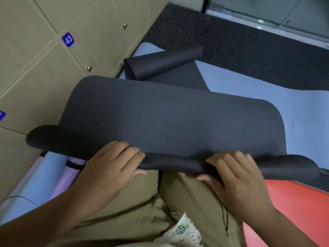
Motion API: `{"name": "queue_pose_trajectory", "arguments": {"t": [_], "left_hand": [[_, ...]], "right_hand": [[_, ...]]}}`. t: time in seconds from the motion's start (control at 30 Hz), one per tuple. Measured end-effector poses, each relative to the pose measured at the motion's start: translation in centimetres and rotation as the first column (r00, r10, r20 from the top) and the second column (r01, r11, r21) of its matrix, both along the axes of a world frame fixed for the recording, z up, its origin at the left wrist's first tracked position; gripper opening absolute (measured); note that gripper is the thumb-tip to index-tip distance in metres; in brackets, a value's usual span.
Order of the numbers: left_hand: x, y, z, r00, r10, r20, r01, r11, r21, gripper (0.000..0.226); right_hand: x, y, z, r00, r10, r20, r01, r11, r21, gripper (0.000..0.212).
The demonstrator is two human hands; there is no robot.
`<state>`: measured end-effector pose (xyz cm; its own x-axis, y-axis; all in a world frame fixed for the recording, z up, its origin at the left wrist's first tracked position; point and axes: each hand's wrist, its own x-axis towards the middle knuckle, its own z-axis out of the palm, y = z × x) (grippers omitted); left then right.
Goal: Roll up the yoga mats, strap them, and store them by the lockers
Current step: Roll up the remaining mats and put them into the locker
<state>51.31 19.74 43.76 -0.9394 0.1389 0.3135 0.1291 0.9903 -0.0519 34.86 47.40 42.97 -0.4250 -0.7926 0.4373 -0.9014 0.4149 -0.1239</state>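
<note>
Head view: we are gripping the near rolled edge of the dark grey mat [170,120] with both hands. The left hand [108,168] and the right hand [236,177] are each curling fingers over the roll, thumbs underneath. The mat is lying across our lap, beside the lockers [35,56]. A second dark mat [163,63] is lying half-rolled on the blue mat [267,93] beyond.

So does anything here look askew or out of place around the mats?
One thing: the other dark mat, lying on the blue mat by the lockers, is only loosely rolled, with its tail spread flat and no strap visible. The dark mat held by the left hand and right hand looks evenly rolled.
</note>
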Motion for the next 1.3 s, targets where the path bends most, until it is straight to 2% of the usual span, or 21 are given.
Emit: {"name": "queue_pose_trajectory", "arguments": {"t": [0.13, 0.27, 0.37, 0.47, 0.57, 0.63, 0.7, 0.8, 0.87, 1.0, 1.1, 1.17, 1.23, 1.3], "left_hand": [[0.1, -0.2, 0.2, 0.999, 0.033, -0.018, -0.031, 0.996, 0.082, 0.043], [-0.8, -0.9, 0.5, 0.998, 0.066, 0.003, -0.065, 0.963, 0.263, 0.043], [-1.7, -1.9, 0.9, 0.99, 0.077, 0.117, -0.122, 0.882, 0.454, 0.046], [-2.5, -3.1, 1.4, 0.97, 0.092, 0.225, -0.211, 0.779, 0.59, 0.033], [-3.2, -3.8, 1.8, 0.94, 0.1, 0.326, -0.306, 0.674, 0.673, 0.019], [-3.4, -4.0, 1.7, 0.935, 0.089, 0.342, -0.316, 0.642, 0.698, 0.011], [-3.6, -4.2, 1.6, 0.947, 0.079, 0.312, -0.29, 0.631, 0.72, 0.014], [-4.0, -4.4, 1.6, 0.975, 0.069, 0.21, -0.203, 0.656, 0.727, 0.017], [-3.9, -4.3, 1.4, 0.987, 0.061, 0.151, -0.152, 0.681, 0.716, 0.018], [-3.0, -4.2, 0.7, 0.999, 0.048, 0.003, -0.041, 0.827, 0.561, 0.026], [-2.3, -4.2, 0.7, 0.999, 0.034, -0.006, -0.028, 0.891, 0.454, 0.045], [-2.1, -4.1, 0.7, 0.999, 0.051, 0.004, -0.048, 0.907, 0.419, 0.045], [-2.2, -3.9, 0.6, 0.996, 0.084, -0.002, -0.075, 0.907, 0.414, 0.041], [-2.4, -3.6, 0.5, 0.993, 0.114, -0.008, -0.101, 0.91, 0.403, 0.04]], "right_hand": [[0.4, -0.6, -0.5, 1.0, -0.025, -0.013, 0.025, 0.999, -0.028, 0.045], [0.3, -1.3, -0.4, 0.998, -0.054, 0.044, 0.057, 0.996, -0.063, 0.048], [-0.5, -1.8, 0.1, 0.987, -0.052, 0.152, 0.062, 0.996, -0.062, 0.049], [-1.2, -2.4, 0.6, 0.958, -0.033, 0.286, 0.051, 0.997, -0.054, 0.04], [-1.7, -2.9, 0.8, 0.931, -0.055, 0.362, 0.068, 0.997, -0.023, 0.038], [-2.0, -3.0, 0.8, 0.909, -0.088, 0.408, 0.1, 0.995, -0.007, 0.036], [-2.5, -3.2, 1.0, 0.882, -0.129, 0.452, 0.134, 0.991, 0.021, 0.035], [-3.1, -4.0, 1.1, 0.855, -0.164, 0.492, 0.146, 0.986, 0.075, 0.04], [-3.2, -4.4, 1.1, 0.841, -0.191, 0.506, 0.187, 0.981, 0.058, 0.041], [-3.0, -5.1, 1.0, 0.835, -0.255, 0.488, 0.257, 0.964, 0.065, 0.04], [-3.0, -5.7, 1.1, 0.82, -0.302, 0.487, 0.292, 0.951, 0.098, 0.043], [-3.1, -5.9, 1.2, 0.809, -0.322, 0.491, 0.327, 0.942, 0.079, 0.043], [-3.0, -6.2, 1.2, 0.842, -0.319, 0.435, 0.342, 0.939, 0.028, 0.037], [-2.6, -6.3, 0.9, 0.898, -0.307, 0.314, 0.334, 0.942, -0.036, 0.033]]}}
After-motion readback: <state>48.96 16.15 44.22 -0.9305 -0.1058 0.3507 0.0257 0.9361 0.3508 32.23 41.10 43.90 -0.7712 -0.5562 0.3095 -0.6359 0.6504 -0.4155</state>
